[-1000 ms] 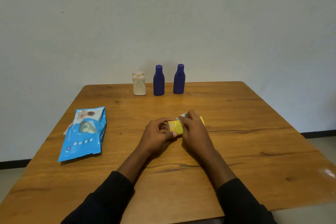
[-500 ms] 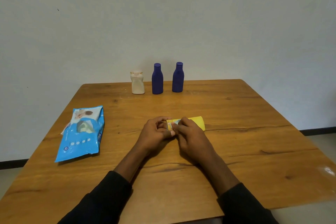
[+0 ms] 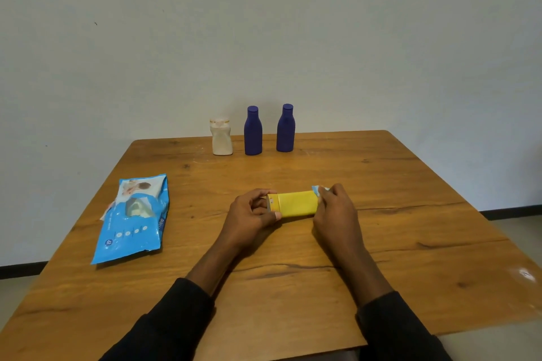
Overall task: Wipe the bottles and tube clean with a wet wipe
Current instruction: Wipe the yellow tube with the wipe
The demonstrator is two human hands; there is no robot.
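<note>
Tube (image 3: 296, 204) lies crosswise at the centre of the table (image 3: 410, 184) because your left hand (image 3: 249, 214) pinches its cap end to steady it while your right hand (image 3: 334, 208), fingers curled on the wet wipe (image 3: 319, 190), works its 3 o'clock end; bottles (image 3: 253, 130) wait at 12 o'clock

Yellow tube (image 3: 296, 204): 3 o'clock end hidden inside the right hand (image 3: 334, 211); cap end at 9 o'clock partly behind the left hand (image 3: 249, 214).
Wet wipe (image 3: 318, 189): only a pale corner shows above the right grip.
Wipes pack (image 3: 135, 220): print too small to read.
Sleeves (image 3: 164, 328): cut off at 6 o'clock.
Tabletop (image 3: 410, 184): near-left corner cut off at 7 o'clock.
</note>
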